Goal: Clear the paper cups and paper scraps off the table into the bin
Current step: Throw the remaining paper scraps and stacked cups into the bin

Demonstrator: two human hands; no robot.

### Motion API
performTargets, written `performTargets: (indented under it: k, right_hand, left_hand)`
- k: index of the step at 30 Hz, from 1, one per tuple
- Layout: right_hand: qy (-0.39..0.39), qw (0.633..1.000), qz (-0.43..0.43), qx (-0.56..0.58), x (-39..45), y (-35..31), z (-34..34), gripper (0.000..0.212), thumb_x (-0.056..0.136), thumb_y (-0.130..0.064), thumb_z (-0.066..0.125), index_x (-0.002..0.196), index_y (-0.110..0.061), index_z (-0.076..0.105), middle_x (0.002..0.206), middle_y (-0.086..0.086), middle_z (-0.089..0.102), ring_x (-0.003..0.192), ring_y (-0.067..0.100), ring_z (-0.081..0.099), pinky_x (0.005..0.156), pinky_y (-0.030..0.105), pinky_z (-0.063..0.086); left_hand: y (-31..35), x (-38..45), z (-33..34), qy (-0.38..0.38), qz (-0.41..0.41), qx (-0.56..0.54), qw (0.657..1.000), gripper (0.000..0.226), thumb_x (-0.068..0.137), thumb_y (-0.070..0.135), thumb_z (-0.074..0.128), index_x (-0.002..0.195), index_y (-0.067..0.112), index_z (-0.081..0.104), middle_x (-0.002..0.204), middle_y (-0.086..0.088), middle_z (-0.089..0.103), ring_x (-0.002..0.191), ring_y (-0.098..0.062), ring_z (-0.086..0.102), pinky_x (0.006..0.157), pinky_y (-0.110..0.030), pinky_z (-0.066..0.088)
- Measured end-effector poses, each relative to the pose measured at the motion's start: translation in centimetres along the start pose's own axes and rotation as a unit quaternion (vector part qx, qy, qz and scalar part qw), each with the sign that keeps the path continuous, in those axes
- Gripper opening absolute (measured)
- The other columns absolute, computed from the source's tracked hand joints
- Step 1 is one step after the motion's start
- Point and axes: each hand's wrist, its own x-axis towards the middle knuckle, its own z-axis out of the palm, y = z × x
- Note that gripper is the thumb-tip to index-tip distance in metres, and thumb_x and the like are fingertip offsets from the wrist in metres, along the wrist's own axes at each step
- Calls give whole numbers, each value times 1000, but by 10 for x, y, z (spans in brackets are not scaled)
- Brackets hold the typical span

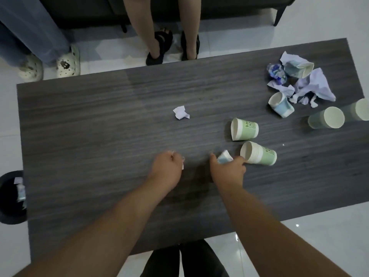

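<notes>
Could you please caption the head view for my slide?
Both hands gather paper scraps from a dark table strewn with paper cups.

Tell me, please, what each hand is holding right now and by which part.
The right hand grips a crumpled blue-and-white paper cup around its crushed body. The left hand is closed on a small paper scrap, only its edge showing.

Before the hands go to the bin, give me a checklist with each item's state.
1. Right hand has a grip on a crushed blue cup: ok.
2. Left hand holds a paper scrap: ok, though mostly hidden.
3. Bin within reach, left of the table: ok.
4. Bin has room: cannot tell.
5. Table cleared: not ok; white scrap, green cup and far pile remain.
</notes>
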Motion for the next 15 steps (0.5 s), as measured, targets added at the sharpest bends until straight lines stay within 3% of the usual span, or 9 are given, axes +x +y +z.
performTargets:
  k: [1,3,5,6,9,12,15]
  right_hand:
    - [2,1000,-13,-5,2,6,2,79,87,-57,77,140,-11,40,138,17,46,106,34,56,84,39,45]
    - [-6,998,-56,9,0,16,2,66,91,-52,74,136,-15,43,131,9,49,98,23,51,83,36,43]
    - [-35,994,-91,44,-6,26,1,52,91,-46,74,128,-22,47,123,1,53,97,16,55,82,34,46]
    - [-55,992,-97,60,-9,31,-1,47,90,-44,75,124,-25,49,119,-1,55,99,15,59,82,33,49]
    - [-99,987,-93,83,-14,44,-7,41,89,-41,76,120,-29,51,115,-3,60,100,11,65,85,35,60]
    - [-117,984,-101,83,-11,52,-15,41,90,-42,77,121,-30,53,113,-7,63,99,6,65,81,24,55]
    - [-138,983,-84,86,-11,58,-23,35,88,-48,77,113,-36,55,106,-14,66,95,2,66,80,22,52]
  left_hand:
    - [10,11,-3,24,19,11,999,36,105,23,50,75,17,70,73,-1,70,83,-31,69,78,-38,53]
    - [35,31,-7,63,61,43,995,30,104,22,47,115,22,75,94,0,77,97,-29,71,87,-38,54]
    - [57,48,-5,81,120,87,986,53,104,25,44,155,37,49,106,4,73,95,-27,68,85,-41,53]
    - [67,57,-4,90,144,120,978,61,105,26,43,163,43,35,111,6,69,93,-26,66,82,-40,51]
    - [88,91,4,91,143,246,954,64,109,31,44,165,49,20,138,-8,55,95,-34,63,80,-43,48]
    - [88,108,13,78,128,319,936,43,108,24,47,150,32,40,138,-18,45,82,-38,57,73,-44,42]
    - [78,108,18,91,145,340,925,23,111,23,46,130,10,50,135,-23,47,98,-49,65,75,-49,47]
